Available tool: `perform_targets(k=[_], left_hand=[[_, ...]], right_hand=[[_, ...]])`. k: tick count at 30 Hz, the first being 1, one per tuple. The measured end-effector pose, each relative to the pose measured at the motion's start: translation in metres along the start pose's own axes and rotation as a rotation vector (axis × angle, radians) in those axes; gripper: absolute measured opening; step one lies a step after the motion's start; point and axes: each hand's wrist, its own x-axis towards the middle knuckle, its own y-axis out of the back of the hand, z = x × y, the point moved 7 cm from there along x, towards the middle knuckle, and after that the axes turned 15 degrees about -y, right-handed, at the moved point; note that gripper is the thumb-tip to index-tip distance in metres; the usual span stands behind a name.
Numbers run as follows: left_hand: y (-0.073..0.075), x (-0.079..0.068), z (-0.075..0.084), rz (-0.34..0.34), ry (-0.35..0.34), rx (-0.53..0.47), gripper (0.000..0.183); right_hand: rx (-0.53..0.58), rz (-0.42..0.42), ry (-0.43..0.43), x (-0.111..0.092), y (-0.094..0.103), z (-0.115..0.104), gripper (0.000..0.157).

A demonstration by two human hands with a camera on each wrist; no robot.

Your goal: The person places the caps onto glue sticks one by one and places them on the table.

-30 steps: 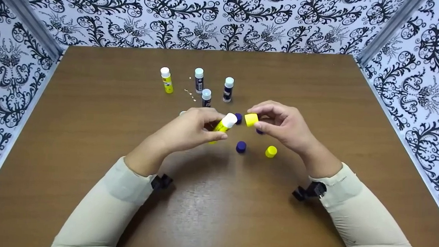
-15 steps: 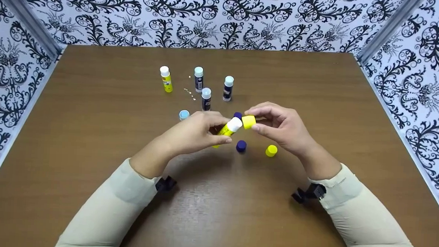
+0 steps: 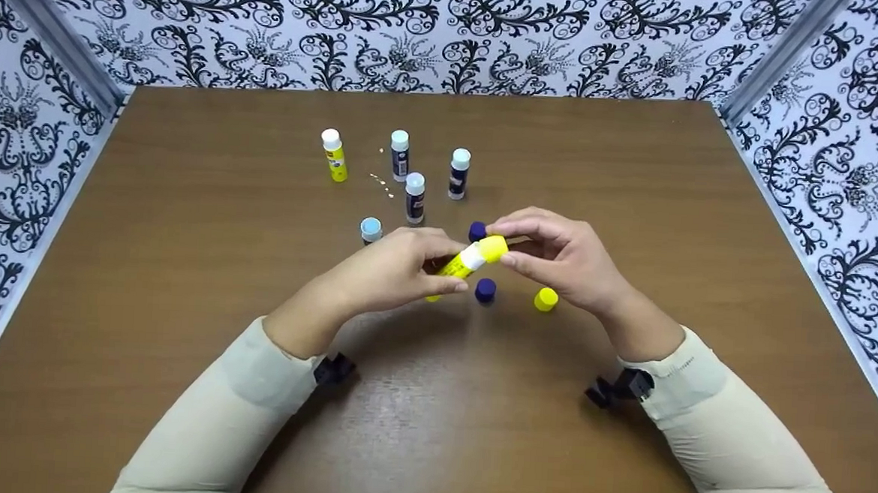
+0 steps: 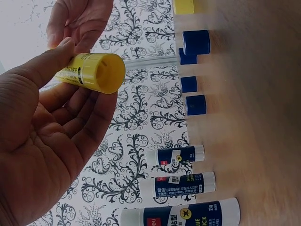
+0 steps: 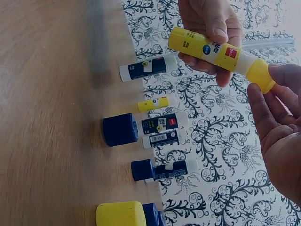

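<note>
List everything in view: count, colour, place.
Held glue stick: one, yellow, aloft.
Held cap: one, yellow, at that stick's end.
Loose caps: five, four dark blue, one yellow, centre.
Upright stick: one, yellow, white top, far left.
Blue sticks: four, dark blue, pale tops, left of caps.
Specks: several, white, among sticks.
Table: one, brown, underneath.
Walls: three, black and white, around.
Cameras: two, black, wrists.
Sleeves: two, cream, forearms.
Left hand: one, gripping glue stick.
Right hand: one, pinching cap.

The left sleeve [image 3: 208, 415] and right sleeve [image 3: 748, 443] are both that snug plain cream kind, kinda greyish near the cuffs [image 3: 655, 357], with the right one pretty wrinkly partway up, plus a chunky little black cam [image 3: 334, 369] poking out by each cuff.
</note>
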Motion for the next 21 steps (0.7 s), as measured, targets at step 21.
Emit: perform_targets(k=[21], left_hand=[[0.0024,-0.0034,-0.0053,0.093,0.092,-0.080,0.034]], right_hand=[[-0.112,0.022,0.071,-0.0017,0.0001,-0.0042,0.037]])
